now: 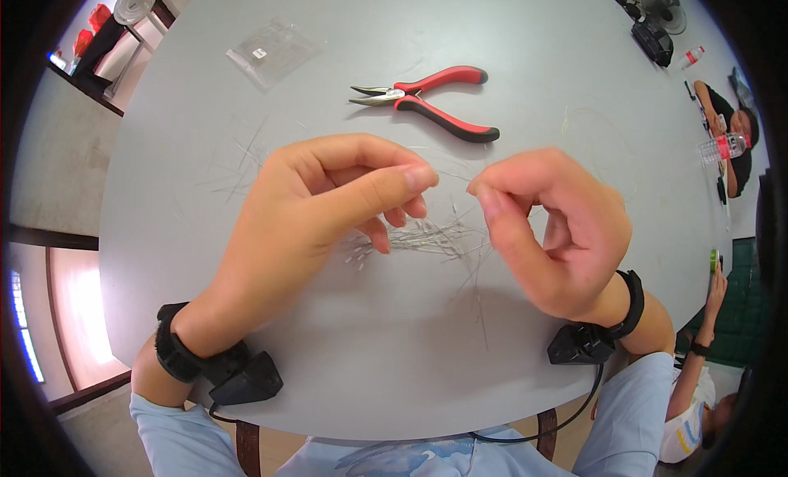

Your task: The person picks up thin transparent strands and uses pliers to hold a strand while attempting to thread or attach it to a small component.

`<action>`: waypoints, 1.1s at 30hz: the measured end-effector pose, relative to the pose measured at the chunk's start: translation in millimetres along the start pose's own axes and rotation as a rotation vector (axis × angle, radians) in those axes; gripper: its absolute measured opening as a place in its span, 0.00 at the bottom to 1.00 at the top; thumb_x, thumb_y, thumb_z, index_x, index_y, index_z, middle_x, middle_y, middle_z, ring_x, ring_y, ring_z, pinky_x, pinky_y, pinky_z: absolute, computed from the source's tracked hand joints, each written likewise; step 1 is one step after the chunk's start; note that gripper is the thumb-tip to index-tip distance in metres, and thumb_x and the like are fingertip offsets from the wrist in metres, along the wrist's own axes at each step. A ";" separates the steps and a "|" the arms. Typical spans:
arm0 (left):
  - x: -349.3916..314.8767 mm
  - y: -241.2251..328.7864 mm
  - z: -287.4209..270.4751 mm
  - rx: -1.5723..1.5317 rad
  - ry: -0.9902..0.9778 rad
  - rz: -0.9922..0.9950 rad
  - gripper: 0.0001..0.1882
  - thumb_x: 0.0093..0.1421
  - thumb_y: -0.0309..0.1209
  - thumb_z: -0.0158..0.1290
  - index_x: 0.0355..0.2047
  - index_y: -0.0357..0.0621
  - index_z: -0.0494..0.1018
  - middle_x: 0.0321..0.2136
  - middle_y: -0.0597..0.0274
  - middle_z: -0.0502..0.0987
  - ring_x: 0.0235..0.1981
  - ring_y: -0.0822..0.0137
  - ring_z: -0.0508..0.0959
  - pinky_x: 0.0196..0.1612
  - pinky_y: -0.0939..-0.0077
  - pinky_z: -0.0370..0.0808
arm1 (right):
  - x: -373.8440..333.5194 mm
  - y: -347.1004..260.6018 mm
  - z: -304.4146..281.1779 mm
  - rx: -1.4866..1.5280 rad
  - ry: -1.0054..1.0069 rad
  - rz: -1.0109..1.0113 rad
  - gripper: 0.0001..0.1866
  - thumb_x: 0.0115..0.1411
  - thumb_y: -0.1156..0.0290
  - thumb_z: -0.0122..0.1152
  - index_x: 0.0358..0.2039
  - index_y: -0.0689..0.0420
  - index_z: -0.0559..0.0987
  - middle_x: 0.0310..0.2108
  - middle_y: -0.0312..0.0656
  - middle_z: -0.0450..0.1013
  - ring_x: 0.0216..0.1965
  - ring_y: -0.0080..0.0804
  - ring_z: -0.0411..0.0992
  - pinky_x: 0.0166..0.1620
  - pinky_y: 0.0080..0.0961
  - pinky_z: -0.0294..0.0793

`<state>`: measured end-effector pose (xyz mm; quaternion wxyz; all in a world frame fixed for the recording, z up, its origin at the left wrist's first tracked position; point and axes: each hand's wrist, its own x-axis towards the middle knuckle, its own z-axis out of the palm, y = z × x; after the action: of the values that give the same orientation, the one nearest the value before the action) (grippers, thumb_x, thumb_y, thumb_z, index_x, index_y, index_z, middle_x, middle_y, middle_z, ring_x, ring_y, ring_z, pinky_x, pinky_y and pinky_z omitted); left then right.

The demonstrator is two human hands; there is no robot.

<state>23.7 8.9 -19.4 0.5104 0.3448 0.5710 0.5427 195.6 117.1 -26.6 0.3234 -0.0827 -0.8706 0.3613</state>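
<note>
My left hand [320,194] is closed in a pinch, thumb against index finger, with the other fingers loosely curled. Facing it across a small gap, my right hand [558,227] also pinches with thumb and index finger. A thin, pale strand of wire [453,176] runs between the two pinches; its ends are too fine to trace. Under my hands lies a loose pile of thin silvery wire pieces [423,239], some with whitish tips, partly hidden by my left fingers. Beyond my hands rest bent-nose pliers [427,99] with red and black handles, their jaws apart.
More thin wires [242,161] lie scattered on the grey table [353,337] at left. A clear plastic bag [271,54] is at the far left. A fine looped strand [603,120] lies at right. Bottles [722,149] and other people [726,120] line the right edge.
</note>
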 end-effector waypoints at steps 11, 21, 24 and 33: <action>0.0 -1.1 0.0 -0.055 -0.005 -0.032 0.09 0.58 0.33 0.52 0.31 0.39 0.73 0.22 0.66 0.72 0.24 0.76 0.72 0.24 0.82 0.69 | -0.4 2.7 2.9 -0.035 0.008 -0.029 0.06 0.50 0.89 0.52 0.27 0.66 0.74 0.26 0.39 0.72 0.20 0.17 0.63 0.25 0.13 0.62; -1.3 -1.7 -2.6 -0.029 -0.001 -0.026 0.08 0.57 0.32 0.53 0.31 0.40 0.74 0.22 0.66 0.72 0.24 0.77 0.72 0.25 0.83 0.69 | 0.0 2.3 6.6 -0.014 0.000 0.003 0.06 0.50 0.88 0.52 0.27 0.66 0.74 0.25 0.39 0.72 0.20 0.17 0.63 0.25 0.13 0.62; -1.4 -1.8 -2.5 -0.013 -0.008 -0.013 0.08 0.57 0.32 0.53 0.31 0.39 0.74 0.22 0.66 0.73 0.24 0.77 0.72 0.25 0.83 0.69 | 0.3 2.3 7.3 -0.017 0.010 -0.008 0.06 0.50 0.88 0.52 0.27 0.66 0.74 0.25 0.38 0.72 0.20 0.17 0.63 0.24 0.13 0.62; -1.3 -0.9 -2.7 -0.009 0.007 -0.013 0.08 0.57 0.31 0.53 0.31 0.39 0.74 0.22 0.66 0.73 0.24 0.77 0.72 0.26 0.83 0.69 | 0.4 2.3 6.6 -0.029 0.011 -0.024 0.06 0.50 0.88 0.52 0.27 0.66 0.74 0.25 0.38 0.72 0.19 0.17 0.63 0.24 0.13 0.62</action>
<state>21.7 6.8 -20.3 0.5134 0.3367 0.5729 0.5431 191.0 115.2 -31.4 0.3312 -0.0789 -0.8749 0.3444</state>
